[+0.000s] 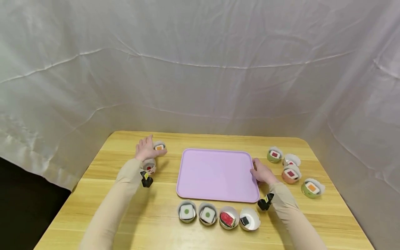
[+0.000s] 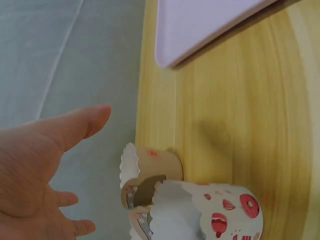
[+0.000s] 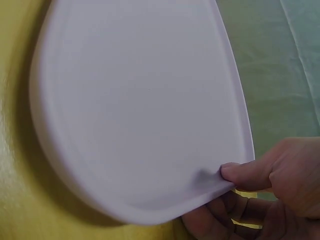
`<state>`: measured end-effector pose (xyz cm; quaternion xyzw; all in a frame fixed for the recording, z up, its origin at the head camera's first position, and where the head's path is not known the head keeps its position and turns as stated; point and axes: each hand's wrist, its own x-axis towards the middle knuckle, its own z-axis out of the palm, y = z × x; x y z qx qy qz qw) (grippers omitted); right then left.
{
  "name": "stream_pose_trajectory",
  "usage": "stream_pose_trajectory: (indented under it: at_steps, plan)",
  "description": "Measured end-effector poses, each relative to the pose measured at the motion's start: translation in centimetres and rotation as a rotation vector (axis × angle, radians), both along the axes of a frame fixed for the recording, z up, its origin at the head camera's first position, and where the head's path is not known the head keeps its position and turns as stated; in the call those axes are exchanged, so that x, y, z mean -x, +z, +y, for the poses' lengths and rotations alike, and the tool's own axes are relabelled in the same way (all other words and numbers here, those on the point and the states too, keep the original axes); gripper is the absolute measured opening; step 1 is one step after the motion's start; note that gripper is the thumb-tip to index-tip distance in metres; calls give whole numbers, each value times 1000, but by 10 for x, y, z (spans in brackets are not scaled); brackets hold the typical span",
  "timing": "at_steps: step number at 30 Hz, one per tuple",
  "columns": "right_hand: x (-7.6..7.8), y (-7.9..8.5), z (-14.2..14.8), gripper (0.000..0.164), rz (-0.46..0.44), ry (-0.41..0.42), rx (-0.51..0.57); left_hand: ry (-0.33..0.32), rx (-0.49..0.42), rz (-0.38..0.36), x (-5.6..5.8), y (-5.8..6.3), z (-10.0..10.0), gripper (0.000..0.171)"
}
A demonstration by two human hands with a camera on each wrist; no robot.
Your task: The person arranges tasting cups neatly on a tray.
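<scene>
In the head view a flat lilac tray (image 1: 217,175) lies mid-table. My right hand (image 1: 261,172) grips its right edge. The right wrist view shows the thumb over the rim of the tray (image 3: 150,100) and the other fingers curled beneath. At the table's far left my left hand (image 1: 146,150) hovers with fingers spread, holding nothing. Near it stand a paper baking cup (image 1: 159,143) with an orange-centred toy sushi piece and another cup (image 1: 150,167) with a red-centred piece. The left wrist view has a white patterned cup (image 2: 235,212) beside a tan one (image 2: 162,165), both apart from the fingers.
A row of several cups stands before the tray, including one with a green-dotted white piece (image 1: 187,211) and one with a red piece (image 1: 227,219). Several more cups, among them a green one (image 1: 310,190), stand at the right. Grey cloth (image 1: 200,86) hangs behind the wooden table (image 1: 162,229).
</scene>
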<state>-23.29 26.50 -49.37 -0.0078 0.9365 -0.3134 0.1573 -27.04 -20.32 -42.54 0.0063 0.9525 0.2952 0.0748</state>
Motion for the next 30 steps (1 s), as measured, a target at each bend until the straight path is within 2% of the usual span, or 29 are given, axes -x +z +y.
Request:
stream_pose_trajectory:
  at_steps: [7,14,23,30]
  plan:
    - [-2,1,-1,45,6,-7,-2,30,26,-123,14,1,1,109]
    - [-2,1,-7,45,-3,-4,-1,61,128,-205,24,-8,0,111]
    - [0,2,-11,45,-18,-16,-15,108,141,-213,23,-16,1,104]
    - [0,0,-11,46,-18,-18,-31,152,147,-195,30,-31,-4,98]
